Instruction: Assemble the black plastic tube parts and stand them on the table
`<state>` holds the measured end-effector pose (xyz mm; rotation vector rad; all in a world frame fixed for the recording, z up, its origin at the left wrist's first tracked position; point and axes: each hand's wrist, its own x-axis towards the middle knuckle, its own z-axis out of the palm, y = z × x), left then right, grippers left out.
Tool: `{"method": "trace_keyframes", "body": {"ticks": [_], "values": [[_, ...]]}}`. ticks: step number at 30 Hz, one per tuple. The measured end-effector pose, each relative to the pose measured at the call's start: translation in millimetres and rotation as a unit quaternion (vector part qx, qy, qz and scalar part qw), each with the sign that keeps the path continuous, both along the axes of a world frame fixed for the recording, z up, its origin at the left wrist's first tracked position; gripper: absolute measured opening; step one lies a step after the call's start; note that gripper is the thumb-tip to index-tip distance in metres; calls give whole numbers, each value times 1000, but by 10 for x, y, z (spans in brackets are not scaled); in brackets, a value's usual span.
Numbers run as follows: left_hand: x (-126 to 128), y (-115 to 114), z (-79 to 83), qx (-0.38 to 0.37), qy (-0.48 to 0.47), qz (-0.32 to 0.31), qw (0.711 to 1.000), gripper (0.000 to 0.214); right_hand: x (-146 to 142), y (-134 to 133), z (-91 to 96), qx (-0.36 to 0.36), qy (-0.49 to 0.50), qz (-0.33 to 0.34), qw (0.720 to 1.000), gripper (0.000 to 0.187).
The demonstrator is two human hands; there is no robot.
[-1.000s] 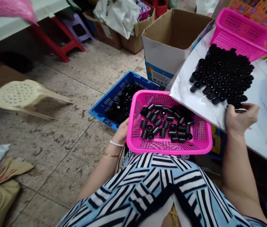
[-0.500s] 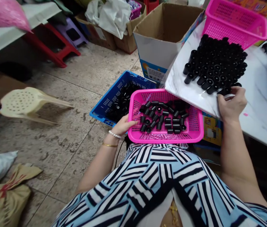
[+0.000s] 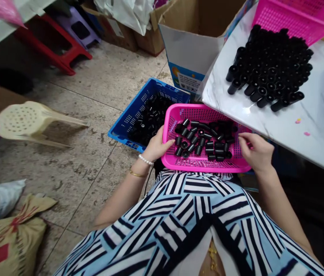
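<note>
A pink plastic basket (image 3: pixel 179 163) rests on my lap, holding several small black tubes (image 3: pixel 205 140). My left hand (image 3: pixel 157 145) grips the basket's left rim, thumb over the edge. My right hand (image 3: pixel 255 151) sits at the basket's right rim, fingers curled over the edge; I cannot make out anything else in them. On the white marble table (image 3: pixel 265 115) to the right lies a dense pile of black tubes (image 3: pixel 271 69).
A blue basket (image 3: pixel 127 122) with more black tubes stands on the floor beside my left hand. A cardboard box (image 3: pixel 187 50) is behind it, a second pink basket (image 3: pixel 294 19) on the table. A cream stool (image 3: pixel 27 120) lies tipped over at left; sacks (image 3: pixel 7 234) at lower left.
My right hand left the pile on the table and came down to the pink basket's right rim. The left hand shifted up onto the left rim.
</note>
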<state>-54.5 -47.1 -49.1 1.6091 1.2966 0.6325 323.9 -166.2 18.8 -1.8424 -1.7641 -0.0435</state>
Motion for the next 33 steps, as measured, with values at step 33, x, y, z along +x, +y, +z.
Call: {"method": "trace_keyframes", "body": {"ticks": [33], "values": [[1279, 348, 456, 193, 193, -269, 924, 38, -486, 170, -108, -125, 571, 13, 811, 37]]}}
